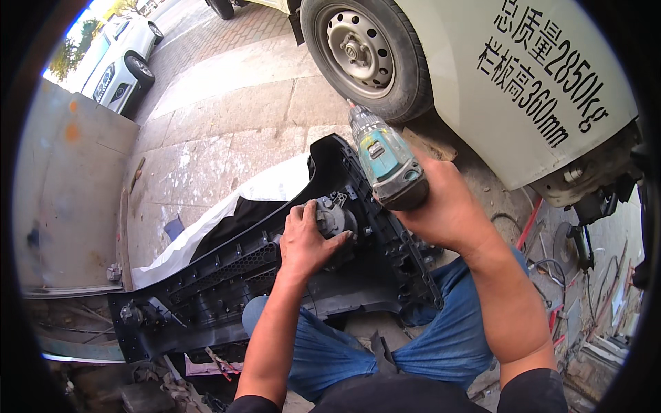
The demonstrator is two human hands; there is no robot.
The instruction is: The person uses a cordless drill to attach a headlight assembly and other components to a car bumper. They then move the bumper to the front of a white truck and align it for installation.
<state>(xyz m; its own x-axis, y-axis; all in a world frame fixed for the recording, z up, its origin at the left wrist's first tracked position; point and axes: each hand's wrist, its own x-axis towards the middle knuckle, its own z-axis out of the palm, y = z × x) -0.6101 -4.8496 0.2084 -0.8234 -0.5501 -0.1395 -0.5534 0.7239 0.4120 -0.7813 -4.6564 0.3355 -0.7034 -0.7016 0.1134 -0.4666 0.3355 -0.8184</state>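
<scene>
A long black plastic car bumper (pixel 344 292) lies inner side up in front of me, ribbed and with honeycomb mesh along its middle. My left hand (pixel 306 241) grips a round grey fog lamp (pixel 334 219) seated near the bumper's right end, thumb on one side and fingers on the other. In my right hand (pixel 441 203) is a teal and black cordless drill (pixel 383 157), raised over that same end. Its red-tipped bit points away from me, apart from the bumper. A second lamp (pixel 132 313) sits at the bumper's left end.
A truck wheel (pixel 361 51) and pale truck body panel (pixel 530 103) stand close by at the far right. White sheeting (pixel 206 230) lies under the bumper. A metal panel (pixel 76 186) rises at left. Cables and scrap (pixel 551 275) clutter the right; a white car (pixel 113 62) is parked beyond.
</scene>
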